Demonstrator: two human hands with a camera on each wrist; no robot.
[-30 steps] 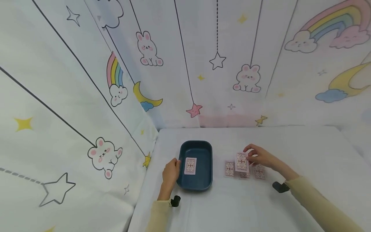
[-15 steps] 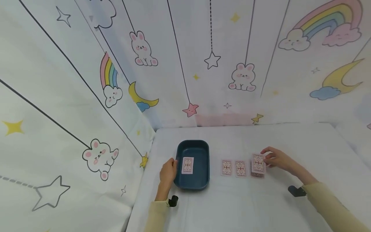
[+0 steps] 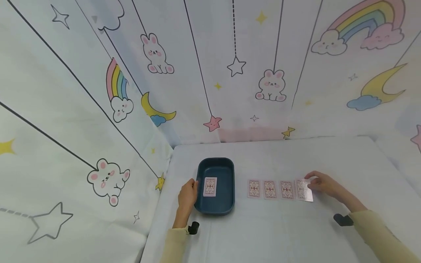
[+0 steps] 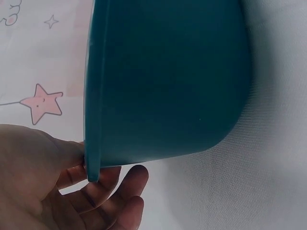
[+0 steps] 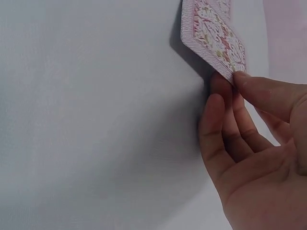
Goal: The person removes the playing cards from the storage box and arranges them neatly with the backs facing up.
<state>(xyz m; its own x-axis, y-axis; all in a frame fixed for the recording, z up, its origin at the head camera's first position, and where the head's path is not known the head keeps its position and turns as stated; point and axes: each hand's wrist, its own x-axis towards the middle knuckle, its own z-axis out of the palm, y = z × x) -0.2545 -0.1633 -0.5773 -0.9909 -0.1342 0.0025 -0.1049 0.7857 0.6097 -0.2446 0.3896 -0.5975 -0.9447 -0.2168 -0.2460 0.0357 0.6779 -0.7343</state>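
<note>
My left hand (image 3: 188,194) grips the left rim of a dark teal tray (image 3: 229,204), thumb over the rim and fingers beneath it in the left wrist view. One patterned playing card (image 3: 210,187) lies back up inside the tray. At the right end of a row, my right hand (image 3: 323,183) pinches the edge of a playing card (image 5: 218,40) between thumb and fingers. That card is tilted, its near edge lifted off the cloth. To its left lie three more cards, the nearest card (image 3: 287,190) close beside it, all back up.
A white cloth (image 3: 263,233) covers the table. Behind it and to the left hang white sheets (image 3: 184,91) printed with rabbits, stars and rainbows. A black wrist camera (image 3: 343,220) sits by the right sleeve, another by the left.
The right hand has moved right with its card, past the three cards lying in the row, and lowered it at the row's right end. The left hand keeps its grip on the tray.
</note>
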